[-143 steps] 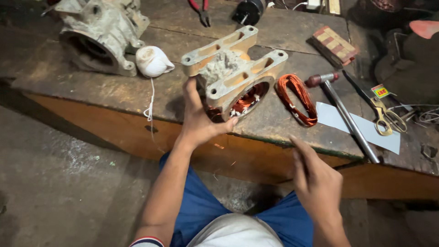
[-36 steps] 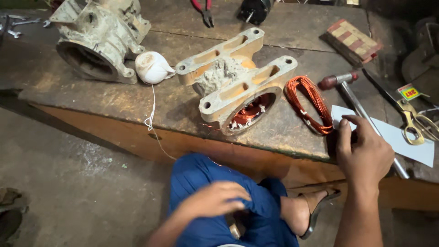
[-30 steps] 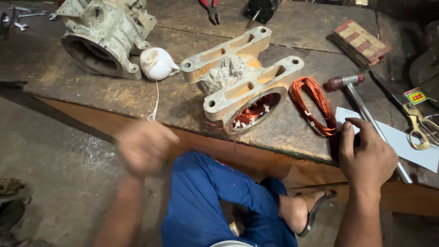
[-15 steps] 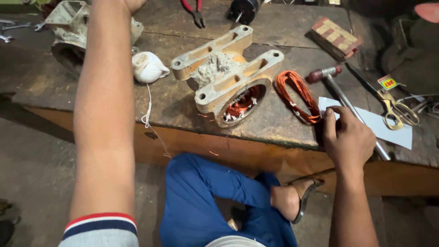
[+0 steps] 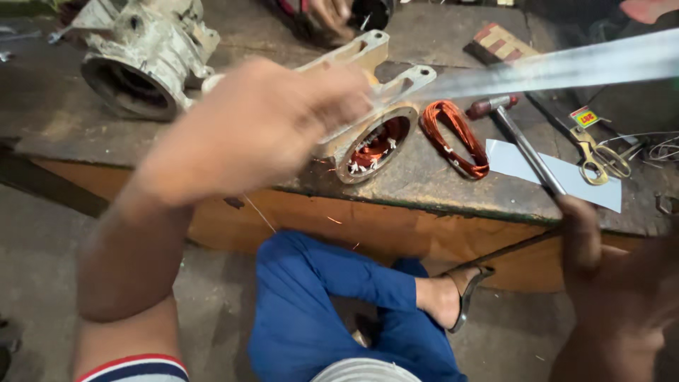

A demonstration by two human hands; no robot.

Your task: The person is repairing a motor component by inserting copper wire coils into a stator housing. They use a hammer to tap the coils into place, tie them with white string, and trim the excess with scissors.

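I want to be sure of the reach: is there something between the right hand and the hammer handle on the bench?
Nothing visible does. The right hand is at the bench edge, just below the end of the hammer handle. The white sheet lies under the handle, not between them.

Glossy copper wire coil, worn wooden bench

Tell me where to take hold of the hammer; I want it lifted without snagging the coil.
Probably mid-shaft of the hammer, from above. The thin metal handle lies flat across the white sheet; its head sits beside the copper coil, and the lower end lies by the right hand.
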